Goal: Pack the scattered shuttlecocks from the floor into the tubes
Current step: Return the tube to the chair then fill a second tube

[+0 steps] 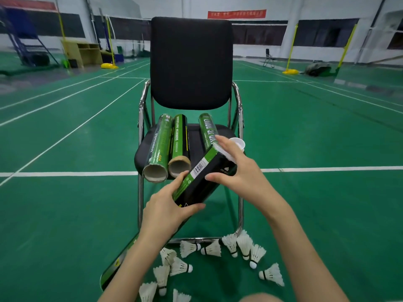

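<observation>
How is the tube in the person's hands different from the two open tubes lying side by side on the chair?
The held tube is tilted in the air, gripped by the left hand and right hand; the two open tubes lie flat on the chair seat. The held one's upper end carries a clear cap; theirs show bare cardboard mouths. All share green-and-black print.

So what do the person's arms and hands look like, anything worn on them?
Both forearms are bare as far as the view shows: no sleeves, gloves or watch. The left hand and right hand show no rings or markings.
</observation>
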A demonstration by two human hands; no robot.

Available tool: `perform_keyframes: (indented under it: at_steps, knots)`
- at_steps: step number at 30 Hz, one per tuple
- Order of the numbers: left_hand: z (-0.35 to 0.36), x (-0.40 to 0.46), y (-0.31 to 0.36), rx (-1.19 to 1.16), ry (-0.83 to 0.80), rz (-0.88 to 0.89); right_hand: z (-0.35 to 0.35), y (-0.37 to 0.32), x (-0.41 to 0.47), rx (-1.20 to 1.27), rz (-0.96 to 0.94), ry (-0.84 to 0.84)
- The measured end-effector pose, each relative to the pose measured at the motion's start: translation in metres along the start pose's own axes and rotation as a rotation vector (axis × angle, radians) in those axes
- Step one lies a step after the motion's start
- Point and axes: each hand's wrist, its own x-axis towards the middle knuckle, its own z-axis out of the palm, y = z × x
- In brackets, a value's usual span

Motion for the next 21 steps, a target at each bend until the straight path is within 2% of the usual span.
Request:
perform_keyframes:
  at_steps: [4, 10, 17, 21]
  knots:
    - [0.001, -0.001, 0.000, 0.038, 0.010, 0.034, -0.003, 0.000, -0.004, -0.053, 0.028, 0.022]
    - [0.012, -0.002, -0.005, -0.016, -0.014, 0.024, -0.005, 0.006, -0.005, -0.285, 0.032, 0.011]
    - [0.011, -0.003, -0.011, -0.040, -0.012, 0.034, -0.004, 0.008, -0.003, -0.226, -0.004, -0.038]
    - [0.010, -0.006, -0.012, -0.137, -0.024, 0.052, -0.001, 0.001, -0.001, -0.172, -0.045, -0.016]
